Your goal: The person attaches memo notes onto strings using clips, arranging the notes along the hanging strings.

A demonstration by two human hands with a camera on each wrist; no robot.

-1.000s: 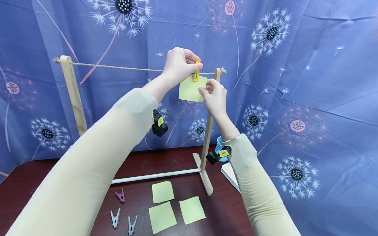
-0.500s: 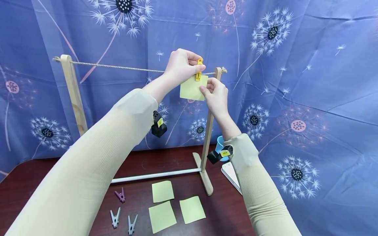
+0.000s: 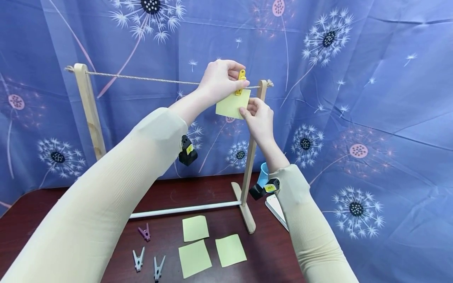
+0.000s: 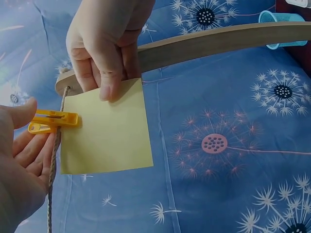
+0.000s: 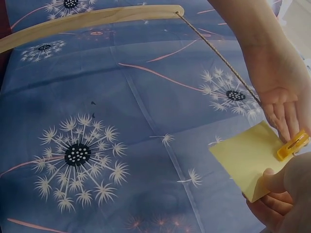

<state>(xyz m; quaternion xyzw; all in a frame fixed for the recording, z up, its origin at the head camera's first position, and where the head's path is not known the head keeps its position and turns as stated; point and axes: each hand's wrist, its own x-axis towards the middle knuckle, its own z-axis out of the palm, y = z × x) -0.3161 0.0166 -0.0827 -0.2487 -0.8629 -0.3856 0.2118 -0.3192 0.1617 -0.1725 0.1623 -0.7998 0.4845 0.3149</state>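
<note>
My left hand pinches a yellow clothespin between thumb and fingers, up at the rope near the right post. The clothespin's tips lie over the top edge of a yellow sticky note, which hangs just below the rope. My right hand pinches the note's right side, thumb in front and fingers behind. In the left wrist view the clothespin crosses the rope, its tips on the note's edge. The right wrist view shows the note held between both hands.
A wooden stand carries the rope between its left post and right post, with a white bar low down. Three sticky notes, a purple clothespin and two grey clothespins lie on the table. A blue basket stands behind the right arm.
Both hands keep their grips. The left hand and the yellow clothespin have shifted slightly right along the rope, and the clothespin leans a little more. The note has tilted slightly.
</note>
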